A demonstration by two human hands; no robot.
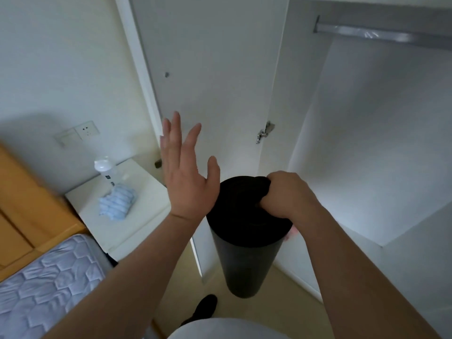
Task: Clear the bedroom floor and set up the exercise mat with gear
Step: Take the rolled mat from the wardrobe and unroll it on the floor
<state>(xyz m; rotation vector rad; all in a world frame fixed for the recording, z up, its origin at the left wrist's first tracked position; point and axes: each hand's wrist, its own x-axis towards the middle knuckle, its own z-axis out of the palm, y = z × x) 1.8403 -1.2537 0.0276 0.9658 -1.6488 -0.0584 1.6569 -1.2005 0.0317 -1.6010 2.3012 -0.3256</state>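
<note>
A rolled black exercise mat (244, 260) stands upright in front of me, its lower end near the floor by the open wardrobe. My right hand (285, 194) is shut on the roll's top rim, fingers hooked into the inner layers. My left hand (187, 172) is raised just left of the roll's top, flat, with fingers spread and holding nothing; it is close to the mat but I cannot tell if it touches it.
An open white wardrobe door (215, 81) is straight ahead, the wardrobe's interior (381, 133) with a metal rail (381, 35) to the right. On the left a white nightstand (144, 216) carries a water bottle (106, 171) and a blue-white cloth (117, 201). The bed mattress (44, 285) lies at lower left.
</note>
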